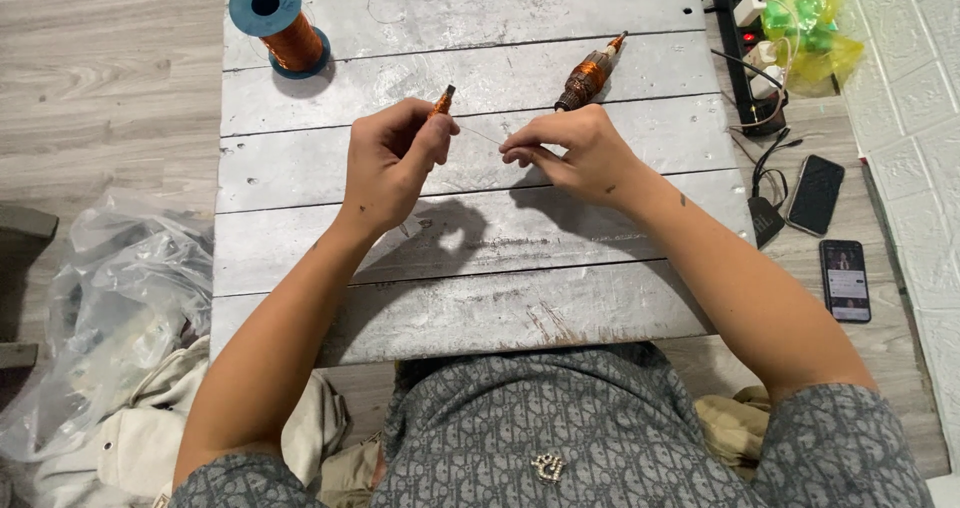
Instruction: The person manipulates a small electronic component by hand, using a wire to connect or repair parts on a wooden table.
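Note:
My left hand (395,158) is closed around a small copper-wound coil (442,100) whose tip sticks up above my fingers. My right hand (570,153) pinches a thin wire (480,135) that runs taut from the coil to my fingertips. Both hands hover over a low table of silver-painted planks (480,298). A second copper-wound armature (588,74) lies on the table just beyond my right hand. A blue spool of copper wire (278,24) stands at the table's far left corner.
A power strip (745,48) with plugs and a yellow-green plastic bag (812,23) lie at the far right. Two phones (816,194) (846,280) rest on the floor to the right. A clear plastic bag (110,308) and a cream cloth (150,438) lie at the left.

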